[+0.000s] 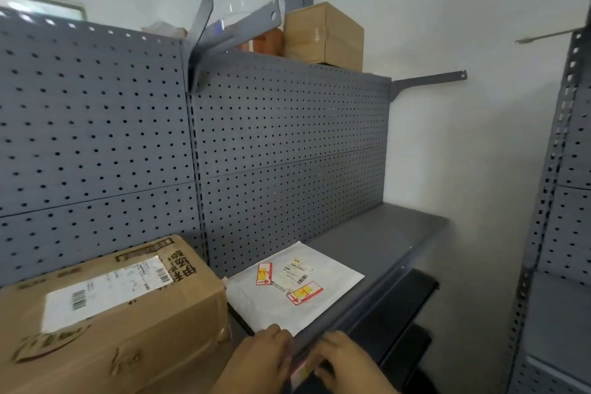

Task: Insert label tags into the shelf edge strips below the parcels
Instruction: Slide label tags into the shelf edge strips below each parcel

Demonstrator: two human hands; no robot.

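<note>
A white flat mailer parcel [295, 289] with two red-and-yellow stickers lies on the grey shelf [383, 233]. To its left stands a brown cardboard box [112, 313] with a white shipping label. At the shelf's front edge strip [361, 304], below the mailer, a red-and-yellow label tag [302, 373] sits between my hands. My left hand [259, 361] rests on the strip at the tag's left end, and my right hand [345, 361] pinches the tag's right side. The fingers hide much of the tag.
Grey pegboard panels [287, 153] back the shelf. A cardboard box [323, 35] and a clear plastic lid sit on top. Another pegboard rack [559, 233] stands at the right. A bare bracket [428, 80] juts out by the white wall.
</note>
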